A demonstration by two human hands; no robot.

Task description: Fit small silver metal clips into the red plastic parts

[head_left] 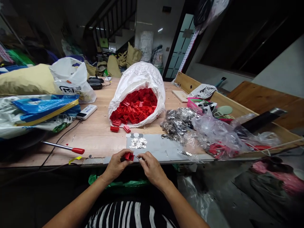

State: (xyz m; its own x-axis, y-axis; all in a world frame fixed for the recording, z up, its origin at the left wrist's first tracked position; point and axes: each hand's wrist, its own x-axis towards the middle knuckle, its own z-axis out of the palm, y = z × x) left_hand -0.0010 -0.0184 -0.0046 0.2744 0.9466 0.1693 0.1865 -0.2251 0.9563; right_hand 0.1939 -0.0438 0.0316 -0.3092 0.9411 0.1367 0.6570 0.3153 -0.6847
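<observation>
At the table's front edge my left hand (117, 164) is closed on a red plastic part (129, 156). Beside it, my right hand (152, 167) pinches a thin, dark metal piece (136, 157) whose tip points at the red part; whether they touch I cannot tell. Just beyond my hands, a pile of small shiny metal pieces (138, 143) lies on a grey sheet (156, 147). Farther back, a white woven sack (142, 73) lies on its side, its mouth toward me, full of red plastic parts (137, 106). A few of these have spilled in front of it.
Clear plastic bags of metal pieces (180, 120) and a pink basket (194, 106) are on the right. A red-handled rod (78, 150), a white device with a cable (87, 111) and stuffed bags (38, 107) are on the left. A green bag (128, 183) hangs below the edge.
</observation>
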